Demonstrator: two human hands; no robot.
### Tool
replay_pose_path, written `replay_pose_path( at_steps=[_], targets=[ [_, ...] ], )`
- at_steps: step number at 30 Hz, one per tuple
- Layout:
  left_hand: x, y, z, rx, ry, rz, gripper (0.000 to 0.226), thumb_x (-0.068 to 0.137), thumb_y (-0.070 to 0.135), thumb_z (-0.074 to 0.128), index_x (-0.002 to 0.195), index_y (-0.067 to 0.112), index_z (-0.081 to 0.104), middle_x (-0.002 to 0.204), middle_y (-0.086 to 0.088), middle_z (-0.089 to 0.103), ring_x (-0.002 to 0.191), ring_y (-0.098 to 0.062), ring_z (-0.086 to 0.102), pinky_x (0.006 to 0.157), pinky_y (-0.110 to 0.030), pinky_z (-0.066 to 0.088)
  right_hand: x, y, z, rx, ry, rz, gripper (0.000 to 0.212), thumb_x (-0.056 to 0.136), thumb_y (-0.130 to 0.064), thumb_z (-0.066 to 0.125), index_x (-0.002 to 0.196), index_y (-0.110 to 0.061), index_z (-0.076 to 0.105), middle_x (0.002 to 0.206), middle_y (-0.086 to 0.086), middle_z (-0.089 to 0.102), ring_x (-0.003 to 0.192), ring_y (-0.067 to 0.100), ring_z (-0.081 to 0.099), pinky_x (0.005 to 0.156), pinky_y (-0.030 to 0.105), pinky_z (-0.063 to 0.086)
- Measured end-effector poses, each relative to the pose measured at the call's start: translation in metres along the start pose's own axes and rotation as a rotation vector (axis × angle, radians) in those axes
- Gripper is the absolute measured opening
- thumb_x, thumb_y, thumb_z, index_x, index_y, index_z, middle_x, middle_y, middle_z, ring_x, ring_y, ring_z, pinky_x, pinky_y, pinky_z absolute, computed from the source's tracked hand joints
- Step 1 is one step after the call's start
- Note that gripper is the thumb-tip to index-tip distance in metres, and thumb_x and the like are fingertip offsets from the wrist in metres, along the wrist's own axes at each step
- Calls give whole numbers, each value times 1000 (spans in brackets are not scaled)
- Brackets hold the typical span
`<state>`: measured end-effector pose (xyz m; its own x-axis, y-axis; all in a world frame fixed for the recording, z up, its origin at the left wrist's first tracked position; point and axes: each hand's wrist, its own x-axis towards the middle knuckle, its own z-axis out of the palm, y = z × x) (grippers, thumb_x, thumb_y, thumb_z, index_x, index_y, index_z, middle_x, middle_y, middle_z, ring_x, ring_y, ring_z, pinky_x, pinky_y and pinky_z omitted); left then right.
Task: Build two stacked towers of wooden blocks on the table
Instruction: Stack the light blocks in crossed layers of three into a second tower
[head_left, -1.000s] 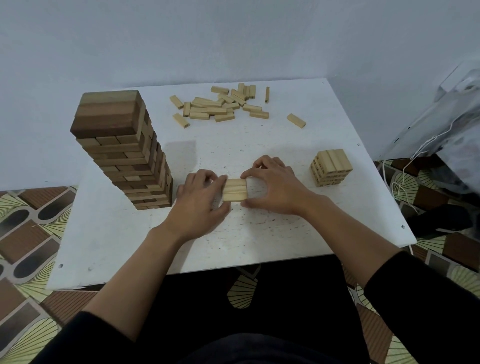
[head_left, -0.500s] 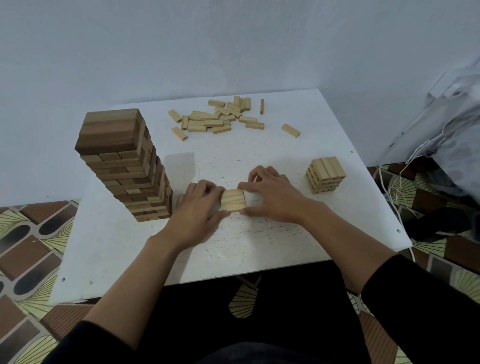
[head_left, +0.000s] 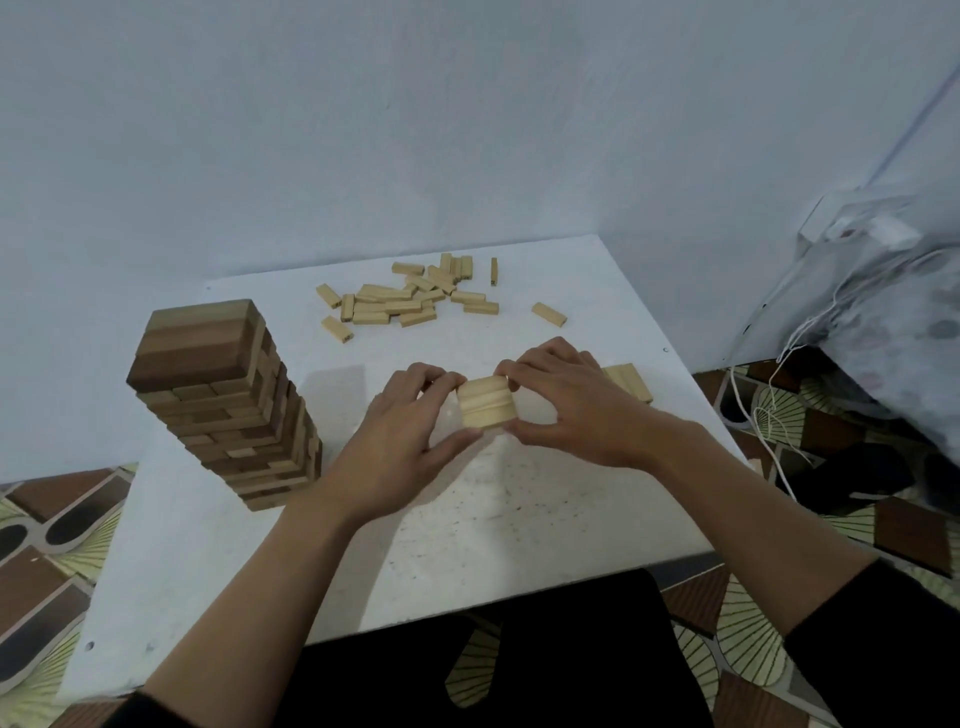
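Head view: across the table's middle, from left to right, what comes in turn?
Tall dark tower → left hand → row of pale blocks gripped between both hands → right hand → short pale stack, partly hidden behind that hand.

short stack (head_left: 627, 378) mostly hidden, behind right hand (head_left: 574, 405)
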<state>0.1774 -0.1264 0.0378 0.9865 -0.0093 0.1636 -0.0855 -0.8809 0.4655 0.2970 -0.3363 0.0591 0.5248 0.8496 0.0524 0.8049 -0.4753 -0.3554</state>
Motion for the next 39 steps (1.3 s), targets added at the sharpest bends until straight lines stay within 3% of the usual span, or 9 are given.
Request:
replay_pose_path(
  at_steps=[4,7,14,21,26,31,39],
  targets=[
    [27,24,-2,-20,21,47,52,94,59,52,134,25,51,127,8,46,117,-11,41,100,-37,40,-12,24,-23,83,25,38,54,88,-66,47,133,-36,47,117,-19,47,119,4,30,104,36,31],
    [49,42,6,-13,30,73,51,93,59,56,131,26,52,124,9,47,114,-12,40,99,-39,38,-22,44,-37,120,40,83,47,93,-54,62,135,-37,49,117,-20,47,119,4,30,105,40,33],
    [85,74,38,-12,33,73,51,92,62,56,131,28,53,125,9,48,116,-12,39,96,-38,30,-44,90,-55,161,6,175,50,90,-48,67,136,-40,50,122,-17,49,124,6,30,109,44,33],
    [102,84,63,-33,11,10,54,88,64,60,131,31,54,123,11,46,118,-10,35,97,-37,27,-53,115,-57,215,-65,223,55,90,-44,69,142,-35,49,129,-12,48,128,9,29,103,36,38],
    [104,84,75,-44,34,-6,54,86,64,64,129,32,57,120,12,46,115,-8,35,90,-34,23,-53,129,-50,244,-73,220,55,90,-42,71,141,-37,50,128,-14,47,127,7,28,103,32,33],
    [101,80,78,-41,46,-4,67,76,77,49,125,33,59,117,13,45,113,-8,37,91,-37,27,-50,135,-43,261,-81,207,55,87,-46,71,138,-42,51,124,-20,46,126,5,29,107,35,33],
    [101,81,79,-40,23,-22,53,83,62,69,126,33,59,119,11,43,117,-10,36,94,-38,27,-52,138,-40,263,-87,209,57,87,-46,73,139,-41,51,124,-21,46,125,2,29,107,37,35]
  ],
)
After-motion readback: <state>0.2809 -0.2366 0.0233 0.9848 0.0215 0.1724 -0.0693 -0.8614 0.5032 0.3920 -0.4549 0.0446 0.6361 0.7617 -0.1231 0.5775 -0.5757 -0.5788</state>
